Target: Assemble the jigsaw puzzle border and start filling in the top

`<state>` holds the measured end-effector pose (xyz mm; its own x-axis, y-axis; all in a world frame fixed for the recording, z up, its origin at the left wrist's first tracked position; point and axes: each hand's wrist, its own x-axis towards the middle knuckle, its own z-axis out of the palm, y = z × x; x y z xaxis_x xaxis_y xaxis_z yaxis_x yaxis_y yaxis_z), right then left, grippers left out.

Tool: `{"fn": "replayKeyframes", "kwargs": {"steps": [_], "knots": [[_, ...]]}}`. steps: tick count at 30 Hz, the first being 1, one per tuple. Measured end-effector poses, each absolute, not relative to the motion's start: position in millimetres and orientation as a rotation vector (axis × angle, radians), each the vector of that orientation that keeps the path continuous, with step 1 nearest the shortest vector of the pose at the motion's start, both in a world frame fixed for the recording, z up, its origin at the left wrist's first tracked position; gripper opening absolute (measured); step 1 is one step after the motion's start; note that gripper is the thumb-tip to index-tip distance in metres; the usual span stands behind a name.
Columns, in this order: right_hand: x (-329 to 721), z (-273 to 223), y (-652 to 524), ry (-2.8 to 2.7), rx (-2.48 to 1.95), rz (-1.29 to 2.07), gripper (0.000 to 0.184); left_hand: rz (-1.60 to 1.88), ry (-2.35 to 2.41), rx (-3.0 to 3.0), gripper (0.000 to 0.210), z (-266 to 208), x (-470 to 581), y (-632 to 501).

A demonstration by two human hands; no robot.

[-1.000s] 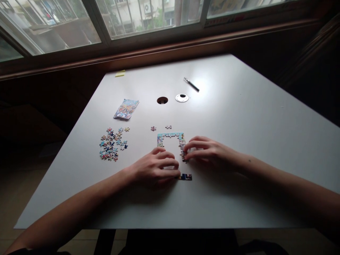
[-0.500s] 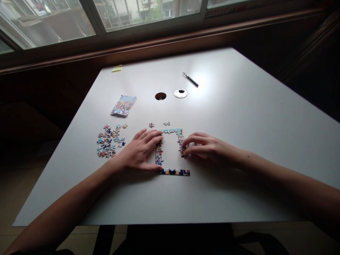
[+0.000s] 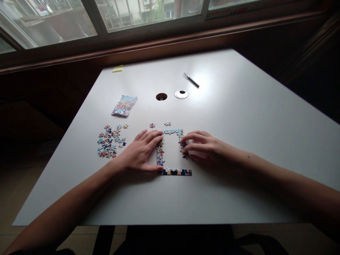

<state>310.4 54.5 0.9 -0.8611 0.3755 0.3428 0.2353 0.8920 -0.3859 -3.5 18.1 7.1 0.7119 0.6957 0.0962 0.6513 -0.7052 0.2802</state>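
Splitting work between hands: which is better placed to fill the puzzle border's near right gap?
Right, likely: the right hand is curled at the right side of the border, close to the gap. The left hand is spread along the opposite side, thumb at the near left corner.

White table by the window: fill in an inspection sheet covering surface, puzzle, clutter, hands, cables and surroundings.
Surface: smooth white tabletop with a round dark hole.
Puzzle: rectangular multicoloured jigsaw border, gap near its lower right corner; multicoloured loose pieces scattered to its left; small pinkish piece and small pale piece beyond its far side.
Clutter: printed blue-topped packet, slim black pen with silvery end, small yellow slip, flat silvery ring.
Hands: left hand spread along the border's left side; right hand curled, fingertips at its right side, grip unclear.
Cables: nothing seen.
Surroundings: large framed glass window beyond the tabletop.
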Motion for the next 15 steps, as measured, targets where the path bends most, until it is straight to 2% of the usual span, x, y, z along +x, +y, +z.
{"fn": "replayKeyframes", "kwargs": {"steps": [3,5,10,13,15], "knots": [[310,-1,55,-2.635,-0.447,0.46,0.021,0.285,1.057,2.708,0.1,7,-4,18],[310,-1,55,-2.631,-0.438,0.465,0.021,0.307,1.041,2.727,0.093,12,-5,20],[310,1,55,-2.628,-0.448,0.504,0.02,0.286,1.312,2.752,0.032,45,-15,51],[311,0,56,-2.61,-0.462,0.54,0.02,0.014,1.306,2.748,0.019,63,-25,82],[312,-1,57,-2.592,-0.48,0.561,0.02,-0.032,1.322,2.694,0.018,67,-29,99]]}}
